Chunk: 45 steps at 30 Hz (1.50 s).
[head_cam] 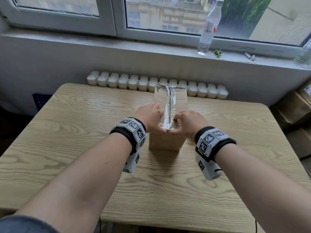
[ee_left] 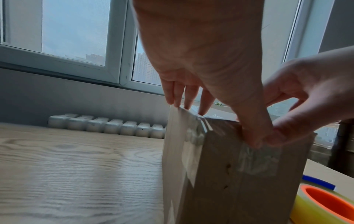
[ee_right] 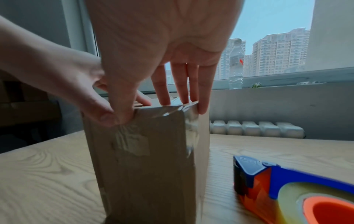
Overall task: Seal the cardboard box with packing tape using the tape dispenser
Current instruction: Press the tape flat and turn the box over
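Note:
A small upright cardboard box [head_cam: 165, 142] stands mid-table, with a strip of clear tape [head_cam: 169, 108] running along its top and down onto the near face [ee_left: 256, 160]. My left hand [head_cam: 151, 118] lies on the left of the top with straight fingers [ee_left: 188, 98]. Its thumb presses the tape at the near top edge. My right hand [head_cam: 190, 121] mirrors it on the right, fingers [ee_right: 182, 84] straight on the top and thumb beside the left one. The blue and orange tape dispenser [ee_right: 287, 189] lies on the table right of the box, untouched, hidden in the head view.
The wooden table [head_cam: 84, 132] stands against a wall with a white radiator [head_cam: 156, 84] behind it. A clear water bottle [head_cam: 208, 27] stands on the window sill. Stacked cardboard boxes [head_cam: 296, 111] sit past the table's right edge.

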Available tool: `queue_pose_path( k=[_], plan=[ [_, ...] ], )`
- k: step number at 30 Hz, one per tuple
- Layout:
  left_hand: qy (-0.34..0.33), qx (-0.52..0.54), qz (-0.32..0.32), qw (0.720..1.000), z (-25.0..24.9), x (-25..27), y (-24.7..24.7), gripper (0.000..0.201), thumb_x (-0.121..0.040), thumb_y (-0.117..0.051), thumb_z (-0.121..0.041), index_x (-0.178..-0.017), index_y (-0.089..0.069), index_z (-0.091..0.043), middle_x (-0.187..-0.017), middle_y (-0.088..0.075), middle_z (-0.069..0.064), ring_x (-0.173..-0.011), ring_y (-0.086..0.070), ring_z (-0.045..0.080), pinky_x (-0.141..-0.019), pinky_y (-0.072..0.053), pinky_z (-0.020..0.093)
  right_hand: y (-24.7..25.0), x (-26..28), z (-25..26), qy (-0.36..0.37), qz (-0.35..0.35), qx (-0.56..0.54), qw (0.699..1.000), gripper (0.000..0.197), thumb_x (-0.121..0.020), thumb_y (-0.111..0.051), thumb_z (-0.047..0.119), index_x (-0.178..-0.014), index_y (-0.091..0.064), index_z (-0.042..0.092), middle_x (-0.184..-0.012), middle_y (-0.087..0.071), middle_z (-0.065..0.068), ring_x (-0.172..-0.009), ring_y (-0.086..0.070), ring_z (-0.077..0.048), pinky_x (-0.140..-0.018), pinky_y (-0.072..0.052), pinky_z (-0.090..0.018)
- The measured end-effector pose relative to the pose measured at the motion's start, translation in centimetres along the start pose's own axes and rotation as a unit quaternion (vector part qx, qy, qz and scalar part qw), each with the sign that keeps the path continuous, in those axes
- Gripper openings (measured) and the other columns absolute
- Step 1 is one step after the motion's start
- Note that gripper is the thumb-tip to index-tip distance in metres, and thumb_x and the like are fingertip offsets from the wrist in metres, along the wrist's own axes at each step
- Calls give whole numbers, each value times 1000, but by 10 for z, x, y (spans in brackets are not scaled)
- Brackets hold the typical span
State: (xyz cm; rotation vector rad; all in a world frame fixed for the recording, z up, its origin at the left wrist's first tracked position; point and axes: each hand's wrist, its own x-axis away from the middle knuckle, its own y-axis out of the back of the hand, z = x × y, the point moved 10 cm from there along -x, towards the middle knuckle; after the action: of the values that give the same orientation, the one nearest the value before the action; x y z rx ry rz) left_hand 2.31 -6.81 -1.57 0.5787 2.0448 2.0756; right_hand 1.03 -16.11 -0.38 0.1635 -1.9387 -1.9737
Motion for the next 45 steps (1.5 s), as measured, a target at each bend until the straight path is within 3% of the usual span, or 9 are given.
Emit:
queue_pose_path(
  k=[8, 14, 18, 21, 23, 26, 28, 31, 45],
  plan=[
    [8, 14, 30, 999, 3, -2, -3, 65, -72, -67, -55, -124, -58, -16, -155, -31, 8, -139, -36, 23, -109, -39, 39, -9, -2, -3, -14, 34, 8, 999, 22, -75, -65, 29, -91, -67, 15, -101, -64, -1, -97, -59, -24, -76, -43, -30],
    [-8, 4, 65, 998, 5, -1, -5, 75, -72, -75, -38, -138, -46, -17, -160, -20, 9, -143, -30, 24, -111, -37, 37, -7, 6, -6, 25, 34, 3, 999, 51, -81, -58, 5, -130, -57, 22, -134, -54, 1, -120, -52, -21, -99, -43, -31],
    [-9, 35, 124, 992, 10, 5, -8, 96, -73, -77, -37, -152, -25, -19, -162, -8, 4, -148, -19, 22, -117, -27, 37, -9, 14, -18, -3, 74, -71, 995, 81, -73, -77, 24, -145, -39, 28, -156, -30, 2, -139, -34, -20, -112, -30, -33],
    [14, 142, 117, 983, 19, 11, 3, 69, -86, -63, -33, -148, -34, -24, -162, -15, -2, -146, -23, 20, -118, -24, 38, -9, 21, -37, -35, 92, -85, 991, 92, -72, -76, 17, -149, -27, 35, -159, -20, 1, -143, -27, -19, -111, -30, -31],
    [25, 150, 71, 986, 26, 12, 11, 63, -88, -51, -14, -148, -35, -27, -161, -18, -3, -145, -28, 19, -113, -32, 35, -10, 23, -43, -40, 94, -63, 993, 94, -74, -65, 2, -150, -21, 36, -160, -15, 0, -144, -25, -20, -106, -36, -29],
    [14, 119, 79, 990, 24, 15, -4, 93, -78, -50, 8, -153, -13, -34, -162, -3, -9, -139, -37, 19, -86, -48, 21, -11, 22, -39, -39, 70, -39, 996, 99, -77, -57, -7, -151, -10, 39, -161, -11, 0, -146, -19, -20, -108, -36, -31],
    [-9, 77, 97, 992, 19, 14, -19, 107, -74, -63, 5, -152, -4, -37, -162, 5, -13, -134, -43, 21, -85, -54, 27, -14, 19, -36, -40, 53, -29, 997, 98, -79, -60, -4, -151, -8, 39, -161, -10, -1, -146, -17, -20, -112, -32, -33],
    [-34, 35, 87, 995, 13, 9, -26, 111, -72, -77, -15, -153, -4, -33, -162, 5, -12, -138, -39, 23, -101, -47, 37, -22, 15, -33, -41, 60, -22, 997, 98, -78, -72, 11, -152, -13, 34, -161, -10, -4, -145, -21, -23, -114, -28, -35],
    [-47, 2, 77, 996, -1, 2, -9, 102, -69, -80, -33, -152, -24, -16, -162, -12, 0, -142, -34, 21, -111, -37, 34, -18, 7, -23, -39, 28, -25, 999, 85, -72, -77, 20, -145, -36, 23, -156, -26, -9, -136, -39, -28, -111, -32, -34]
  ],
)
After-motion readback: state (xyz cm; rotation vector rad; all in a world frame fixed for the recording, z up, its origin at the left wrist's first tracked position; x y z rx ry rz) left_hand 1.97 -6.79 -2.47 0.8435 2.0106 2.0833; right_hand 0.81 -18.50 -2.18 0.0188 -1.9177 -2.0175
